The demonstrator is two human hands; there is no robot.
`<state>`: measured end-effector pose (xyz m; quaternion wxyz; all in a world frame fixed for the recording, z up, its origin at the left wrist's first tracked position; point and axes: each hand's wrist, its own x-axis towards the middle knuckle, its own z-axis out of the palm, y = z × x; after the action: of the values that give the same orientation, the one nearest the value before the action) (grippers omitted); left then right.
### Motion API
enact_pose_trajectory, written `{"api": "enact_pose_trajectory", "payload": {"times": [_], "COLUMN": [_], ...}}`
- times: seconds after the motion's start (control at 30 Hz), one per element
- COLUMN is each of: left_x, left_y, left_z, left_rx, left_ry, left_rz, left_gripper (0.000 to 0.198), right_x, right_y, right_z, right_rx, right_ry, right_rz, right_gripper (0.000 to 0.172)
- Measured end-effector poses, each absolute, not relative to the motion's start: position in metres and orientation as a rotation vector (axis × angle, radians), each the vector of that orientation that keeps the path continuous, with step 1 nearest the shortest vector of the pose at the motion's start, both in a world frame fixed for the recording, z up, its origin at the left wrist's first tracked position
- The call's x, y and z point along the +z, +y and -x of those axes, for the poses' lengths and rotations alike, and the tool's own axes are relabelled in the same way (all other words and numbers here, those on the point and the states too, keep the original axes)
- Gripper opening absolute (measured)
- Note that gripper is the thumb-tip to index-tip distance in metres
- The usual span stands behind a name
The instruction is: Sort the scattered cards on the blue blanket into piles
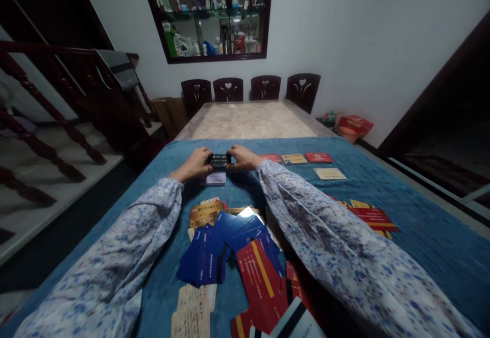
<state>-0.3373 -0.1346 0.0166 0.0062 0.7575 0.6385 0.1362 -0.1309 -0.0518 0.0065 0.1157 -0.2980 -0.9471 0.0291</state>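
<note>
A black card stack lies toward the far side of the blue cloth, between my two hands. My left hand grips its left edge, fingers curled. On the right edge, my right hand has its fingers closed in the same way. Just nearer than the black stack is a pale purple card stack. Red cards, a yellow card stack and a cream card lie to the right. Loose blue cards and red cards are heaped nearer my body, between my forearms.
The blue cloth covers the near part of a long marble-topped table. Several dark chairs stand at its far end. More red and yellow cards lie beyond my right sleeve. A wooden railing is at the left.
</note>
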Motion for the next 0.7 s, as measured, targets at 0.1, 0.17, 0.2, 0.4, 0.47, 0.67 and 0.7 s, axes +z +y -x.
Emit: {"api": "enact_pose_trajectory", "payload": {"times": [0.1,0.17,0.2,0.4,0.47,0.67,0.7], "left_x": [0.015,0.014,0.013,0.011,0.011,0.01,0.01], "left_y": [-0.127,-0.122,-0.119,-0.107,-0.105,-0.103,-0.103], "left_z": [0.343,0.346,0.348,0.351,0.35,0.35,0.35], "left_rx": [0.394,0.377,0.368,0.284,0.234,0.135,0.143], "left_ry": [2.031,2.051,2.061,2.096,2.115,2.121,2.116], "left_rz": [-2.347,-2.332,-2.327,-2.298,-2.278,-2.185,-2.18], "left_gripper": [0.048,0.049,0.049,0.046,0.046,0.041,0.041], "right_x": [0.009,0.01,0.01,0.003,0.001,-0.003,-0.003], "right_y": [-0.047,-0.044,-0.042,-0.033,-0.031,-0.028,-0.028], "right_z": [0.139,0.144,0.146,0.157,0.16,0.164,0.164], "right_rx": [0.098,0.104,0.105,0.118,0.113,0.113,0.121], "right_ry": [-2.802,-2.824,-2.832,-2.842,-2.845,-2.894,-2.897], "right_rz": [0.87,0.88,0.889,0.945,0.966,0.991,0.992], "right_gripper": [0.041,0.042,0.043,0.038,0.037,0.038,0.038]}}
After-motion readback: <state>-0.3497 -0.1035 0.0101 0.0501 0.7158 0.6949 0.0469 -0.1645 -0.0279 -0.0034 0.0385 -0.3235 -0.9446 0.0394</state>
